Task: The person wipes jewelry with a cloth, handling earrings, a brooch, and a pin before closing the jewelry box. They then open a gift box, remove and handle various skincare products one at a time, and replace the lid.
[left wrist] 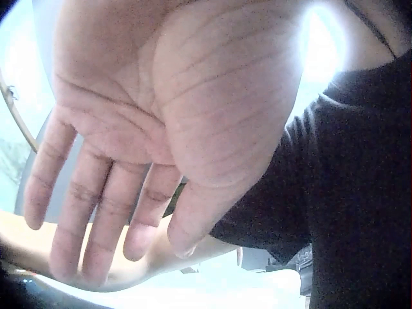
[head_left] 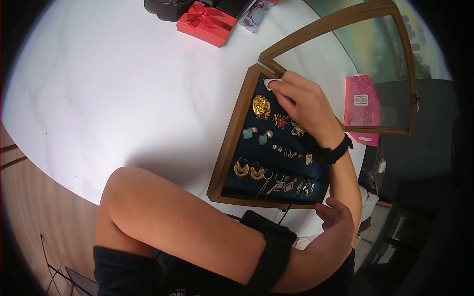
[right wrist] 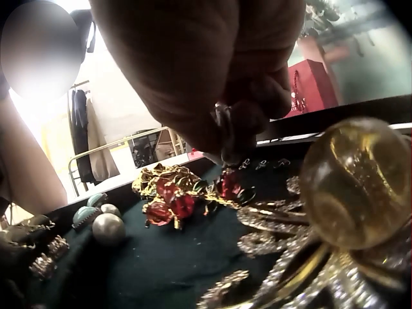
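Note:
My right hand (head_left: pixel 306 103) reaches into the top corner of a wooden jewelry box (head_left: pixel 236 128) with a dark lining. Between thumb and fingertips it pinches a small white piece (head_left: pixel 270 84), whose kind I cannot tell. Just below lies a round gold brooch (head_left: pixel 261 107), beside a red-and-gold brooch (head_left: pixel 280 121). Turquoise earrings (head_left: pixel 248 133), small studs and gold hoop earrings (head_left: pixel 241 167) lie in rows further down. Near the box's lower right corner hovers my left hand (head_left: pixel 338 224), its palm bare and fingers loosely extended (left wrist: pixel 90 193) in the left wrist view.
The box's glass lid (head_left: pixel 410 74) stands open at the right, with a pink packet (head_left: pixel 360 101) showing by it. At the back of the white table (head_left: pixel 123 89) are a red gift box (head_left: pixel 206 24) with a bow and a clear pouch (head_left: pixel 255 16).

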Demonstrator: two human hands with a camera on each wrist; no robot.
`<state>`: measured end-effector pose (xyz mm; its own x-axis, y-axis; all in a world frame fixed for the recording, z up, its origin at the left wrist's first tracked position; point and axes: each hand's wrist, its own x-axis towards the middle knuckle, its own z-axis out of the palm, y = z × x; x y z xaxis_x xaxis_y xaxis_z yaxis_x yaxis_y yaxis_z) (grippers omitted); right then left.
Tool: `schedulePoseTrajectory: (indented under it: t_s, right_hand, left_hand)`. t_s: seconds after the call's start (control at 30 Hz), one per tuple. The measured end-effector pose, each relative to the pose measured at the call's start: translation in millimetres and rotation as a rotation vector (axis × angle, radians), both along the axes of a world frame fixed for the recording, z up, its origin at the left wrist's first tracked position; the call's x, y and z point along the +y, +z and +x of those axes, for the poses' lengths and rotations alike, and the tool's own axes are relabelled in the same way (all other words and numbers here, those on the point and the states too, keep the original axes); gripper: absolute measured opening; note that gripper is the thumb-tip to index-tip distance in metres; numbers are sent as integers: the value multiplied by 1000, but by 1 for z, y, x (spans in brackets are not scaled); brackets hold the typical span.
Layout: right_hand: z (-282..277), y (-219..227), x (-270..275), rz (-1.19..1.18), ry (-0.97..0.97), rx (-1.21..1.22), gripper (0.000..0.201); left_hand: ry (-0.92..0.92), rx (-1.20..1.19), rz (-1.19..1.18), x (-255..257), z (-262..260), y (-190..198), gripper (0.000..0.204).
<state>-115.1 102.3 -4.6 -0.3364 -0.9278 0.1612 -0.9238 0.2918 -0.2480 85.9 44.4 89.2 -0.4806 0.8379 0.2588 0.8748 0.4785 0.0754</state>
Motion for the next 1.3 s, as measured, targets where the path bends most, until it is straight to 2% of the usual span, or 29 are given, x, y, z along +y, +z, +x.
schedulePoseTrajectory:
  t_s: [0.07,0.13,0.27,0.37,0.43,0.57,0.67,0.77,0.83,0.93,1.03,1.17,1.23,1.3]
  right_hand:
    - [-1,1,0,23,17,14,16]
    - [-1,4,0,85,68,84,19]
    - [-9,3,2,70,107,113,20]
    - [-12,3,5,54,196,46,20]
    - [-8,-3,7,0,140,81,18]
    - [-4,-6,4,-53,11,39,14]
    - [1,-5,1,-34,-81,18,12]
    - [1,-3,-1,-56,-78,13,12]
    - [-4,3,3,47,41,-33,12]
    - [-3,4,9,-14,25,-73,11]
    - [-6,7,11,-27,2,11,11]
    - [-7,3,15,42,53,87,11]
    - [-10,10,17,97,126,41,13]
    - [-8,11,15,94,92,69,14]
  left_hand:
    - [-10,-9,-9,5,-3,1,37]
    - [-107,50,-294,17,-9,2,45]
    - [-72,42,-305,20,-5,-4,46]
    - [-175,94,-267,16,-5,-8,47]
    - [-45,41,-289,24,0,-7,50]
    - [-86,-20,-286,23,-5,-4,51]
    - [-94,58,-339,20,-6,-4,50]
    - [-142,55,-321,15,-7,-2,50]
    - [-23,3,-243,27,-4,-6,51]
    - [81,-29,-202,33,-1,-5,50]
    - [11,5,-53,7,-1,-2,39]
    - [10,-9,-49,11,0,-3,40]
    - [38,111,-228,15,1,-5,50]
    - [42,105,-222,19,2,-6,52]
